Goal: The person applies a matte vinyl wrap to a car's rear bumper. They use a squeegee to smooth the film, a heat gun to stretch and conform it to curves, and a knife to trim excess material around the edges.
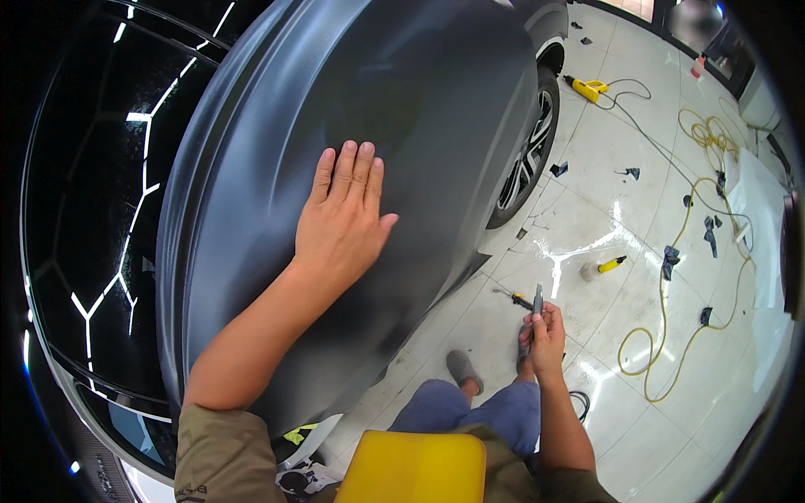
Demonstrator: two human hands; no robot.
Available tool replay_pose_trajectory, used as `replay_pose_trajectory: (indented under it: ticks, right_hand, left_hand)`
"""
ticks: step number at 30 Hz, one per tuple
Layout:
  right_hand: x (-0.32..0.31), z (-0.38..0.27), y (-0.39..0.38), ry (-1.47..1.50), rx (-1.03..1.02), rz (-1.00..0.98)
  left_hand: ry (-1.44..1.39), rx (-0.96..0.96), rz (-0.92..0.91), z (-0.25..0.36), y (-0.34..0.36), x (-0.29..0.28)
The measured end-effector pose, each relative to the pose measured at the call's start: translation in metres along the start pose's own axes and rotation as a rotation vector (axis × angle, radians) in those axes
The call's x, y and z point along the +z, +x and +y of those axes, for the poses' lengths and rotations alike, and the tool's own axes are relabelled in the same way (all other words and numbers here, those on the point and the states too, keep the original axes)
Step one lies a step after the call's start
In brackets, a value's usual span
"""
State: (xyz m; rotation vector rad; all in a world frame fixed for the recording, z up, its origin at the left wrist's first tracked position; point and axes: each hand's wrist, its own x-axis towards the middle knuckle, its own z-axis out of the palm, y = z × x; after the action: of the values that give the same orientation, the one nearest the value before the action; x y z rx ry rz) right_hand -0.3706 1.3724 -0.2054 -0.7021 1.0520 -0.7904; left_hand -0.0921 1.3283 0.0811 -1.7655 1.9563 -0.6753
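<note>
My left hand (348,214) lies flat on the side of a car, its fingers held straight and pointing away from me. Under it, a matte dark grey film (394,218) covers the car's side panels, with a few soft creases and ripples running through it. My right hand (547,339) is held out over the floor to the right of the car. Its fingers are closed round a slim grey utility knife (538,299), whose narrow end points up and away from me. Part of the knife is hidden by the fingers.
A yellow heat gun (590,89) with its cord lies on the tiled floor near the wheel (530,155). A yellow hose (662,335), a yellow-topped spray bottle (612,265) and several dark film scraps (671,261) lie around. Close to my body is a yellow box-like thing (411,469).
</note>
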Motion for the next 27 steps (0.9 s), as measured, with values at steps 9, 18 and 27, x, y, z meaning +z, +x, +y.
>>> replay_pose_trajectory:
  ticks: [9, 18, 27]
  right_hand:
    - [-0.038, -0.002, -0.003, -0.032, 0.019, 0.094]
    - [-0.055, -0.027, 0.021, -0.056, 0.036, -0.029]
    - [-0.050, -0.082, 0.052, -0.167, 0.024, -0.076]
  left_hand:
    - [-0.104, -0.115, 0.060, 0.019, 0.042, 0.010]
    - [-0.141, -0.207, 0.119, 0.031, 0.076, 0.023]
    - [-0.235, -0.293, 0.210, 0.035, 0.105, 0.021]
